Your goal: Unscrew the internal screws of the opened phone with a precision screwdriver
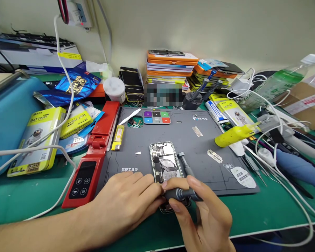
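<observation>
Lay under everything: a green cutting-mat table top [265,210], cluttered to both sides. Rested on it, centred: a dark grey rubber repair mat [199,147] with white printed markings. Stood along that mat's left edge: a long red plastic heating fixture [93,157] with a black button panel at its near end. Sat further left: yellow battery boxes [36,140], crossed by white cables. Rose at the back, against the wall: a stack of orange and grey phone boxes [170,66]. Lay to the right of the grey mat: a yellow squeeze bottle [233,134], tipped on its side.

Lay near the front edge of the grey mat, lengthwise away from the viewer: an opened silver smartphone chassis [164,164], internals exposed, near end hidden beneath both hands. Pressed down on the chassis's lower left corner: the left hand [126,203], palm down, fingers curled loosely, fingertips touching the phone frame. Closed around a dark grey metal screwdriver [181,193]: the right hand [202,213], thumb above and fingers below, the tool held roughly level just over the phone's near end, tip pointing left toward the other hand's fingertips. Could not be made out: the tip itself. Rested just right of the phone, touching nothing held: a second dark grey driver handle [186,166]. Scattered on the mat: small silver metal strips [214,156].
</observation>
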### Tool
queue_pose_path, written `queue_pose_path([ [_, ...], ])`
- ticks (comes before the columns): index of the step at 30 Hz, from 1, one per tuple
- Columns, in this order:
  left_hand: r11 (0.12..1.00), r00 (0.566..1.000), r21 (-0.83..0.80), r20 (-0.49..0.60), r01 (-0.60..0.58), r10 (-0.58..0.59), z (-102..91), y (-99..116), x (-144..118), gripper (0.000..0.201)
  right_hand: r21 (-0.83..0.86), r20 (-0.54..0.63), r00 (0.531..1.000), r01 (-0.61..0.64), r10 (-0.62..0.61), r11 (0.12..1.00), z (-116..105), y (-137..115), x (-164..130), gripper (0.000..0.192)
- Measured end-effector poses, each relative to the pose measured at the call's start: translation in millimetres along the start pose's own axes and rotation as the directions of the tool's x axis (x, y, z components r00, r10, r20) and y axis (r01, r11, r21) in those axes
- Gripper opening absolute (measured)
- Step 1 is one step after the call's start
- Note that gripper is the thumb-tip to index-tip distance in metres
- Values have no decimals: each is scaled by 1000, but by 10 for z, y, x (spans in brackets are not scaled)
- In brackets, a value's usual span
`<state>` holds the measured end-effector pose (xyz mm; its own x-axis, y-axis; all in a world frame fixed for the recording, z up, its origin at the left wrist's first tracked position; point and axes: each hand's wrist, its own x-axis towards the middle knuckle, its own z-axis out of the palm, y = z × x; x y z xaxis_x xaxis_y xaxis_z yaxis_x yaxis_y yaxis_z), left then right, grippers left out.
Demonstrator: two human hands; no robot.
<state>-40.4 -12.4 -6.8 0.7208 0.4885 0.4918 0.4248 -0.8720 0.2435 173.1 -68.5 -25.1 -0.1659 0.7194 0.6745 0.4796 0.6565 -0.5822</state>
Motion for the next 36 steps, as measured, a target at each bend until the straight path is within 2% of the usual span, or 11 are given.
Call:
queue_pose_path([
  [4,1000,1000,18,-24,-12,13,28,-20,-4,30,90,-59,998,-29,35,995,-24,-48,50,76],
  [9,997,999,-72,27,-23,25,23,-8,-2,26,98,-233,967,-80,101,992,-54,-97,127,77],
  [12,977,984,-144,60,-155,165,-23,17,-9,26,72,-345,931,-103,121,992,-33,-102,145,71],
  [14,949,955,-153,67,-277,289,-50,31,-21,23,78,-395,907,-126,147,989,-14,-108,155,66],
  [17,914,914,-145,95,-379,394,-67,43,-40,25,102,-384,907,-144,172,984,-4,-129,181,64],
  [20,903,888,-110,167,-415,428,-71,47,-52,30,132,-356,916,-145,183,981,-13,-143,208,64],
  [24,878,859,31,228,-478,459,-73,43,-73,30,160,-371,910,-132,184,978,-15,-139,201,68],
  [31,899,883,28,206,-437,423,-58,39,-86,26,164,-384,905,-132,186,978,-7,-119,165,69],
  [36,929,913,-22,173,-370,368,-46,49,-57,23,102,-328,920,-192,215,976,-6,-79,173,72],
])
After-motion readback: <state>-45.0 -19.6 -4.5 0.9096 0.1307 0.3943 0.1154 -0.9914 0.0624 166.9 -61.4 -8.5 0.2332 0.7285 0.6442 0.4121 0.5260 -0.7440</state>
